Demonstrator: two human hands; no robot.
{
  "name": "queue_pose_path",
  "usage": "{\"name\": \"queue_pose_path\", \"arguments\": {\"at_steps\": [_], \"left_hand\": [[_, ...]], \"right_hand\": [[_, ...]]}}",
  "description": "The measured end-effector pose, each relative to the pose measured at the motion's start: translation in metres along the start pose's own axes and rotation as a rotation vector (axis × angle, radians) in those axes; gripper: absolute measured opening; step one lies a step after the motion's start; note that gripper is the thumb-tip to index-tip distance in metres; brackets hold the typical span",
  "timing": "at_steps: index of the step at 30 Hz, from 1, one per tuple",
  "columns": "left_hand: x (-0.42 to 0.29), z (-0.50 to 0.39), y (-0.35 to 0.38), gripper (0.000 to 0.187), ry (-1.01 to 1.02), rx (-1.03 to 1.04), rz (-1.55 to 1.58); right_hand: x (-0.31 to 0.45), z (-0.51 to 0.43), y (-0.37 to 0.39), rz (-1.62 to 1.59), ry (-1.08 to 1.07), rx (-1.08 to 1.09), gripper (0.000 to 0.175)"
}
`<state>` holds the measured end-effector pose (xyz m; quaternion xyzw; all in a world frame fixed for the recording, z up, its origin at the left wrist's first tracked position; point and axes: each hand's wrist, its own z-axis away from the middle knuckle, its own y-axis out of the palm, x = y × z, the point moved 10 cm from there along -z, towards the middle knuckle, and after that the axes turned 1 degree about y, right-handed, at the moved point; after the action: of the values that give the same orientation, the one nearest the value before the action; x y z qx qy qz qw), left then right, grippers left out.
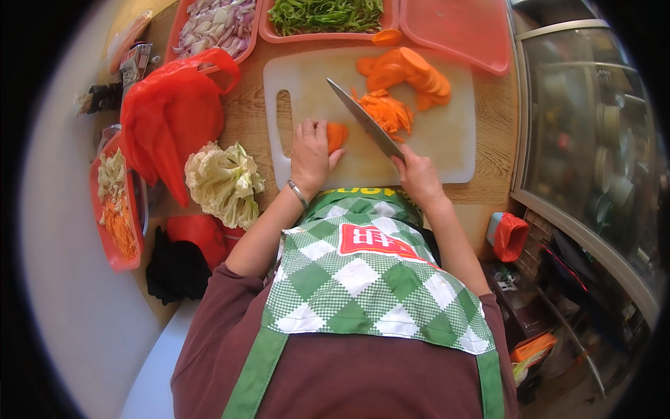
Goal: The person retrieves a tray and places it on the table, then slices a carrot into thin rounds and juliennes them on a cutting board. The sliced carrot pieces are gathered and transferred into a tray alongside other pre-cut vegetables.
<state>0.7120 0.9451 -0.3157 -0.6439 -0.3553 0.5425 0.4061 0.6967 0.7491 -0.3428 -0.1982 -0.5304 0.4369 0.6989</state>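
A white plastic cutting board [439, 152] lies before me on the wooden table. On its left part my left hand [311, 152] rests over a small stack of carrot slices [336, 136], fingers on top and thumb at the near side. My right hand [419, 173] is closed around the handle of a kitchen knife [364, 118], whose blade points up and left across the board. Shredded carrot [386, 112] lies just right of the blade. Beyond it is a heap of round carrot slices [405, 73], with one slice [387, 37] at the board's far edge.
Pink trays hold sliced shallots or onions [217, 26] and green pepper strips [324, 15]; another pink tray [455, 31] stands far right. Left are a red plastic bag [172, 115], cauliflower [225, 183] and a tray with shreds [119, 225]. A glass-fronted cabinet [586, 115] borders the right.
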Motion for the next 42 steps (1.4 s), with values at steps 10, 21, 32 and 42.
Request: {"name": "queue_pose_path", "arguments": {"at_steps": [10, 21, 32, 42], "left_hand": [[-0.037, -0.018, 0.008, 0.046, 0.431, 0.321, 0.07], [-0.056, -0.151, 0.035, 0.034, 0.149, -0.021, 0.079], [-0.011, -0.099, -0.023, 0.026, 0.025, 0.42, 0.768], [-0.026, 0.0, 0.0, 0.053, 0.353, 0.173, 0.116]], "right_hand": [[0.009, 0.001, -0.022, 0.143, -0.039, -0.028, 0.014], [0.009, 0.007, 0.001, 0.226, -0.043, -0.022, 0.011], [0.001, 0.006, 0.001, 0.142, -0.018, -0.011, 0.009], [0.003, 0.002, -0.006, 0.122, -0.029, -0.015, 0.008]]}}
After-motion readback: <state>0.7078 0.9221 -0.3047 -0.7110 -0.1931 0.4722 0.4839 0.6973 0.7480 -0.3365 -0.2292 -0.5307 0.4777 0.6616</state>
